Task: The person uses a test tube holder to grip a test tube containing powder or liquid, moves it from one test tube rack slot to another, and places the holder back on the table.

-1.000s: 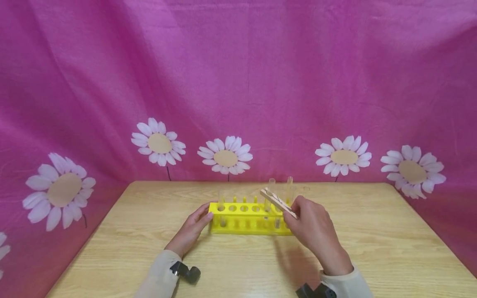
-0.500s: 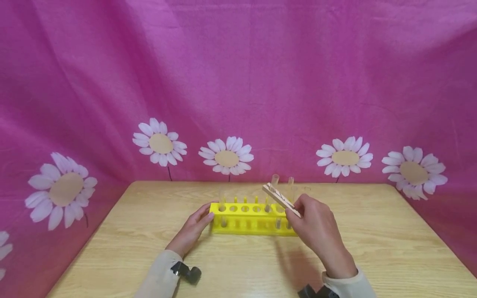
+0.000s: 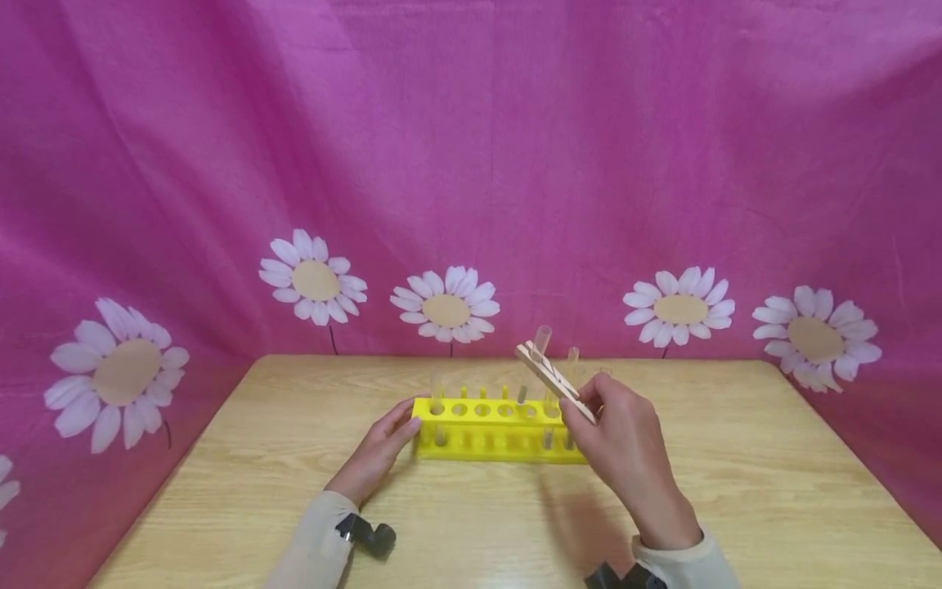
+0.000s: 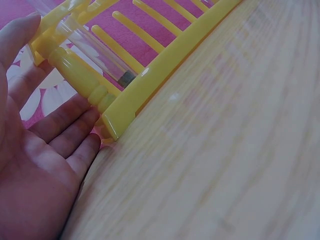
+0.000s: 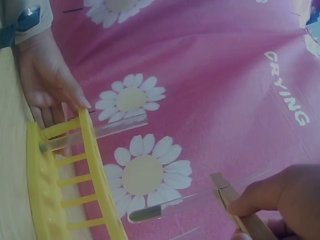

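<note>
My left hand (image 3: 377,451) grips the left end of a yellow test tube rack (image 3: 482,424). Its thumb lies at the upper shelf, and the fingers rest by the end post (image 4: 75,72) in the left wrist view. With my right hand (image 3: 625,446) I pinch a wooden test tube holder (image 3: 556,384), whose far end is clamped on a clear test tube (image 3: 540,343). That tube tilts slightly, and its dark-filled bottom (image 5: 146,213) is above the rack's upper shelf in the right wrist view.
One tube (image 3: 437,393) stands in the rack's left end hole; two more, including a tall one (image 3: 573,364), stand at its right. The rack sits on a wood-grain table (image 3: 456,523). A pink flowered curtain (image 3: 486,180) surrounds the table's back and sides.
My right hand's holder has lifted the clamped test tube upward, its bottom rising from inside the rack to above the upper shelf. The left hand and rack have stayed in place.
</note>
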Tool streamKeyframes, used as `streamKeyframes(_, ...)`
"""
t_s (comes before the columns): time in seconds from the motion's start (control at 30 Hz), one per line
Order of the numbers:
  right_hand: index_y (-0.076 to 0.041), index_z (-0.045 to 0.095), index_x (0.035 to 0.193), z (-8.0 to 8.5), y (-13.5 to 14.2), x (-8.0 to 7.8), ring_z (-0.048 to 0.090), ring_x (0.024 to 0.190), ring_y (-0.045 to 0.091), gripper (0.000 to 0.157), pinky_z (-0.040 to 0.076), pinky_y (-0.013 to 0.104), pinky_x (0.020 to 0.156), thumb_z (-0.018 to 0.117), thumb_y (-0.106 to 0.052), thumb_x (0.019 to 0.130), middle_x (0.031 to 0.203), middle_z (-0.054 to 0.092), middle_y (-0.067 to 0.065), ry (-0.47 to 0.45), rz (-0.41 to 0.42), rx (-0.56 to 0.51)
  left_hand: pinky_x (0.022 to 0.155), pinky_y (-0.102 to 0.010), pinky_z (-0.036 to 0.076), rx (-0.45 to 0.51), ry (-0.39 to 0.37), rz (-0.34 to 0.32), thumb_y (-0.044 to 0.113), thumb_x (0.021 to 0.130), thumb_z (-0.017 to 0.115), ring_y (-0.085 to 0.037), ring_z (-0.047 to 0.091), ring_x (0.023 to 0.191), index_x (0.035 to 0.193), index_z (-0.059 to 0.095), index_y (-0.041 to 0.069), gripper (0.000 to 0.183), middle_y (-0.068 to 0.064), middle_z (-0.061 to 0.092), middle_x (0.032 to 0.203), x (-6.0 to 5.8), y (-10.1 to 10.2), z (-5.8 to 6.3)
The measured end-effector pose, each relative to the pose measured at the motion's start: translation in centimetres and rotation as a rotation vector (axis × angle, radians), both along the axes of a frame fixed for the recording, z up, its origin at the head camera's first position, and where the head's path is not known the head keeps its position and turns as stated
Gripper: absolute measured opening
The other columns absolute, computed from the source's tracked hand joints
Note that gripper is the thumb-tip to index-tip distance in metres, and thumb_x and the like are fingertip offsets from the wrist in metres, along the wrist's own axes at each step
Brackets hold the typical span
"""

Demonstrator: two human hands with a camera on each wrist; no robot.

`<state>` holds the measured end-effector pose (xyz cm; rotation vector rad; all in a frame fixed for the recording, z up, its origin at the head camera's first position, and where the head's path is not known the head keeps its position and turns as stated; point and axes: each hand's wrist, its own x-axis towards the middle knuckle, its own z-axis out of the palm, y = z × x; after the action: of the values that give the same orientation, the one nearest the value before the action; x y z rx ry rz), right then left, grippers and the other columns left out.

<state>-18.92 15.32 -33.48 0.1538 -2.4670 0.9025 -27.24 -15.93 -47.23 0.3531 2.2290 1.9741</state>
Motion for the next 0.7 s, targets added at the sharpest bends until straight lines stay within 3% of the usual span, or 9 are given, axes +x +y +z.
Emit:
streamKeyframes(0.27, -0.007, 0.059, 0.079, -0.3, -0.4, 0.4, 0.046, 0.051, 0.014, 0.014, 0.038, 0.026, 0.043, 0.071, -0.014, 0.083, 0.064, 0.057, 0.002, -0.065, 0.019, -0.027, 0.114, -0.056, 0.014, -0.018, -0.016, -0.002, 0.045, 0.096, 0.055, -0.023, 0.033, 0.139, 0.146, 0.042, 0.019, 0.058, 0.0, 0.044, 0.146, 0.5, -0.1, -0.2)
streamKeyframes(0.7, -0.008, 0.059, 0.079, -0.3, -1.1, 0.2, 0.043, 0.054, 0.016, 0.014, 0.035, 0.027, 0.045, 0.071, -0.013, 0.083, 0.066, 0.053, 0.003, -0.055, 0.053, -0.004, 0.115, -0.053, 0.017, -0.012, -0.014, -0.001, 0.047, 0.095, 0.056, -0.022, 0.033, 0.138, 0.147, 0.041, 0.019, 0.06, -0.002, 0.044, 0.147, 0.1, 0.0, 0.2)
